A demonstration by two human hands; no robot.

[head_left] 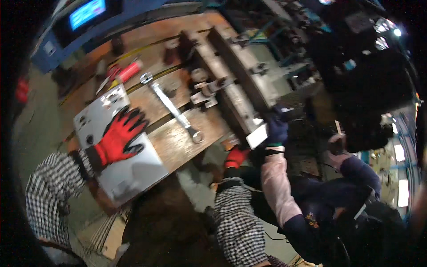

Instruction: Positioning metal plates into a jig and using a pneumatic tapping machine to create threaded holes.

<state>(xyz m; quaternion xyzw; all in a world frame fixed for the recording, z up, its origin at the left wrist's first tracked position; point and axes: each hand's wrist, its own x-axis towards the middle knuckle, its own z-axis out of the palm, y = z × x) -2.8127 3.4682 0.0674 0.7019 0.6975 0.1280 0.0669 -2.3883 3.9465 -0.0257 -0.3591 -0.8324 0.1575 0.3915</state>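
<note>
My left hand (122,135), in a red glove with black fingers, lies flat with its fingers spread on a grey metal plate (133,178) that has a few holes at its far end. To the right of the plate, a long ring spanner (171,107) rests on the bench. Down by the bench's front edge is my right hand (235,158), also in a red glove. Its fingers are blurred and partly hidden, so what it holds, if anything, does not show. A white flat piece (257,136) is just beyond it, beside a co-worker's dark blue glove.
Two long steel bars (235,98) cross the wooden-brown bench (178,144), with clamping parts (207,91) beside them. A red cylinder (130,71) lies farther back. A co-worker (311,209) stands close on the right, one arm reaching in. A lit screen (87,14) is at the far left.
</note>
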